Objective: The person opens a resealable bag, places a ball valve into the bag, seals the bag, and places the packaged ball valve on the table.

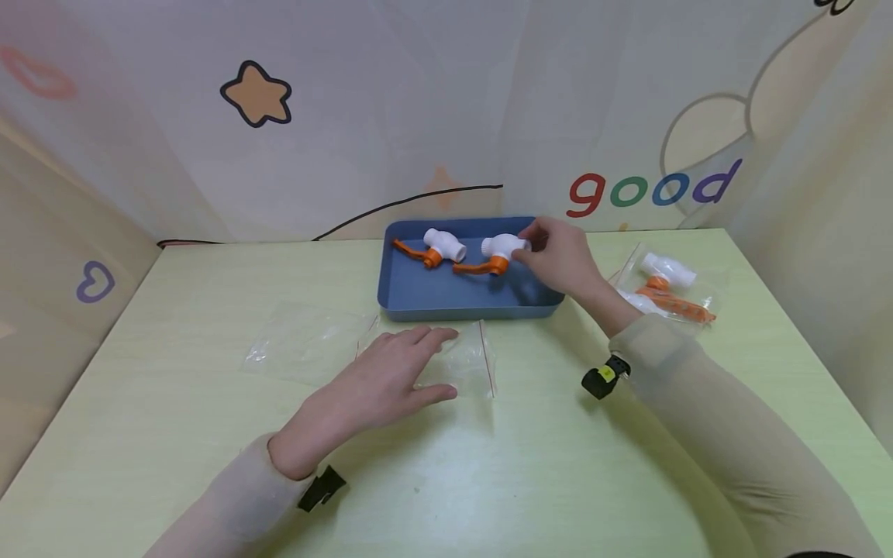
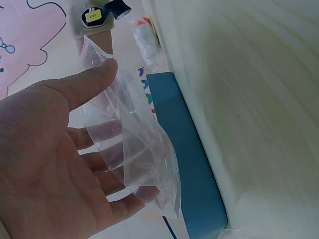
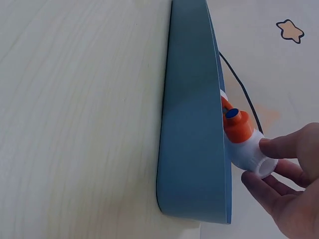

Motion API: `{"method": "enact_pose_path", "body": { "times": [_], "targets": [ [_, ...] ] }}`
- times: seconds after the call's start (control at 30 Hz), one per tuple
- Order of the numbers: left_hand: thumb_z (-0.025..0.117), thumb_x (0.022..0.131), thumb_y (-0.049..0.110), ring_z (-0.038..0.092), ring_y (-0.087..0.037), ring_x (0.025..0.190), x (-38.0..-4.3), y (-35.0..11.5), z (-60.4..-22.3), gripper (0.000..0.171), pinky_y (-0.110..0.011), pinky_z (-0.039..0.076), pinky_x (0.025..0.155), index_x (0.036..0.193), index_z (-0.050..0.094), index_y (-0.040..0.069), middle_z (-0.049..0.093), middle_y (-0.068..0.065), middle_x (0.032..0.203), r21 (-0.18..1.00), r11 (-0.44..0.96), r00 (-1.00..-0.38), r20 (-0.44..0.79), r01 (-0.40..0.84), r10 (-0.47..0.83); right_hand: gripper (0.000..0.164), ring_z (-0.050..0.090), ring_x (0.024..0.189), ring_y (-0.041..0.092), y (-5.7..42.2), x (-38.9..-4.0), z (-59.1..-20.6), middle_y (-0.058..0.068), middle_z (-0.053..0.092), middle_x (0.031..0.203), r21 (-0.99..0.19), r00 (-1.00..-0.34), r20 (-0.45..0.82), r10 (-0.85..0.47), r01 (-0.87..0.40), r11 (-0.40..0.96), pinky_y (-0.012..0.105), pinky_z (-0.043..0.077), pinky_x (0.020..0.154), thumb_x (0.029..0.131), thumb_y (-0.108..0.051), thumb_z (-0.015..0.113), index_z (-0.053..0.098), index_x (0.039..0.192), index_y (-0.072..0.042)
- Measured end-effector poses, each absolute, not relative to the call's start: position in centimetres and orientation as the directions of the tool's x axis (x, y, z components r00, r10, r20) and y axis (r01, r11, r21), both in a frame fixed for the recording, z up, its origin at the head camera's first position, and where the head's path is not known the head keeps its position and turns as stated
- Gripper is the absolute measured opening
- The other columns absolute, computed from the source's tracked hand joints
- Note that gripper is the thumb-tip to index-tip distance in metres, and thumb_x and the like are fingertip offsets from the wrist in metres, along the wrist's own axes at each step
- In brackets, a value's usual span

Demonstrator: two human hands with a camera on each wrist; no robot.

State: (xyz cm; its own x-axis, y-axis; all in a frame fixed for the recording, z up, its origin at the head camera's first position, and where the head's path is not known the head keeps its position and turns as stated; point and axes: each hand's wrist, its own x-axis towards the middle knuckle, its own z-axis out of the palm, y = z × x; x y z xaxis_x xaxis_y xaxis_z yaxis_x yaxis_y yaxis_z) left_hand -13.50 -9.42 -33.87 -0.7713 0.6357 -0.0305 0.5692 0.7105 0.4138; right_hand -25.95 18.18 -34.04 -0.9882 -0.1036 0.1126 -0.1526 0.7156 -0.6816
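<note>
My right hand (image 1: 560, 256) pinches one end of a white plastic ball valve (image 3: 249, 150) with an orange lever handle, over the right part of the blue tray (image 1: 467, 313). To its left, a second white ball valve (image 1: 446, 246) with an orange handle lies in the tray. My left hand (image 1: 380, 380) hovers in front of the tray with its thumb and fingers spread apart. A clear zip bag (image 2: 134, 144) sits loosely between thumb and fingers, with several fingers showing through the film.
Another clear bag (image 1: 300, 341) lies flat on the table, left of centre. Right of the tray, behind my right wrist, a bag (image 1: 673, 287) contains a white and orange valve. A printed curtain (image 1: 391, 101) stands behind the tray.
</note>
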Motion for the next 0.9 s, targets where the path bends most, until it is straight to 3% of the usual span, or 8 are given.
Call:
{"method": "enact_pose_path", "body": {
  "times": [0.47, 0.9],
  "targets": [
    [0.077, 0.093, 0.042, 0.063, -0.028, 0.116, -14.0, -9.9, -34.1, 0.070, -0.046, 0.051, 0.098, 0.149, 0.049, 0.009, 0.059, -0.010, 0.140, 0.421, 0.720, -0.785, -0.027, 0.552, 0.619, 0.028, 0.063, 0.102, 0.032, 19.0, -24.5, -33.4, 0.016, 0.068, 0.111, -0.725, -0.982, 0.182, -0.049, -0.168, 0.668, 0.042, 0.055, 0.085, 0.095, -0.017, 0.077, 0.070, 0.117, -0.001],
    [0.077, 0.094, 0.040, 0.062, -0.024, 0.115, -14.8, -10.4, -34.0, 0.069, -0.055, 0.045, 0.101, 0.148, 0.049, 0.008, 0.060, -0.011, 0.138, 0.422, 0.735, -0.803, -0.027, 0.530, 0.595, 0.032, 0.064, 0.108, 0.026, 20.3, -21.9, -32.0, 0.011, 0.069, 0.117, -0.804, -0.984, 0.176, 0.005, -0.141, 0.578, 0.027, 0.053, 0.083, 0.097, -0.023, 0.075, 0.070, 0.124, -0.007]
  ]
}}
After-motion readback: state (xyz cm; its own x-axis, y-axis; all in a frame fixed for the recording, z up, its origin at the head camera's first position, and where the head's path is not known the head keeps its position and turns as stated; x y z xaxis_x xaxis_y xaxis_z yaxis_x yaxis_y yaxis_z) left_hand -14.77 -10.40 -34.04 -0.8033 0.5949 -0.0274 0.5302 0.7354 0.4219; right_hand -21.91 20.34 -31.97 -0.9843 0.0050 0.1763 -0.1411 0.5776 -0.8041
